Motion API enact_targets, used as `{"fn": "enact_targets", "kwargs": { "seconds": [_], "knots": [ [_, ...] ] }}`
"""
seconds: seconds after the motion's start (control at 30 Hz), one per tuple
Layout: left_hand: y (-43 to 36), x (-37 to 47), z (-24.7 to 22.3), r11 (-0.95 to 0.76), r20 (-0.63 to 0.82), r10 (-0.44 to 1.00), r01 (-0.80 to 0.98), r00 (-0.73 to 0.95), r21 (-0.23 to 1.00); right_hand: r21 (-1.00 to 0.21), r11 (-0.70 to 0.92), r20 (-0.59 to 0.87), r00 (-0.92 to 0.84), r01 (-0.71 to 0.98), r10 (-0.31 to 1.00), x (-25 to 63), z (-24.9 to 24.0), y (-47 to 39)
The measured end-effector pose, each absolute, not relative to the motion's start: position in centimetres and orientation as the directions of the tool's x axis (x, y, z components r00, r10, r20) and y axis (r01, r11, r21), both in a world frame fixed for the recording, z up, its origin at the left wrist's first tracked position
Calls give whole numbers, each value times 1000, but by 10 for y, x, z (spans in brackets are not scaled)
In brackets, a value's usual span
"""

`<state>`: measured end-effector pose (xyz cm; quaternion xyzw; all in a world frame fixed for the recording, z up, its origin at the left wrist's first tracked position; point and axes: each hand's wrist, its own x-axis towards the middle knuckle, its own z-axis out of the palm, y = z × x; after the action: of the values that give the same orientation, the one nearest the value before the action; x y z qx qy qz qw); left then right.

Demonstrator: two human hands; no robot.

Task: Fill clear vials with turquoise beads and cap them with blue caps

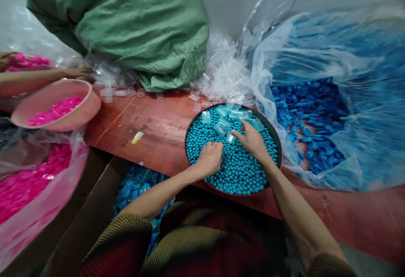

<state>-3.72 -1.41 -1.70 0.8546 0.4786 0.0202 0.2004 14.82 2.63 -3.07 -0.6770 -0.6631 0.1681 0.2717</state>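
A round dark basin with a red rim [278,159] stands on the red-brown table, full of small teal balls [237,176]. Several clear plastic tubes [222,126] lie on top of the balls toward the back. My left hand [210,157] is over the balls at the left of centre, its fingers curled together; whatever they hold is hidden. To the right, my right hand [251,140] reaches in with thumb and forefinger apart, beside a clear tube [230,137] near the thumb tip.
An open plastic bag [262,70] of blue parts [316,121] lies right. Behind are a clear tube pile [228,70] and a green sack [142,28]. At left, another person's hands [79,73] are near a pink bowl [91,108]. A yellow piece [137,137] lies on the table [152,154].
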Motion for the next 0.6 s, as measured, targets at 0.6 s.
{"fn": "enact_targets", "kwargs": {
  "seconds": [0.6],
  "knots": [
    [0, -33, -30, -427, -99, 795, 667, 599, 611, -635, 234, 154, -177, 736, 972, 141, -43, -14]
  ]
}}
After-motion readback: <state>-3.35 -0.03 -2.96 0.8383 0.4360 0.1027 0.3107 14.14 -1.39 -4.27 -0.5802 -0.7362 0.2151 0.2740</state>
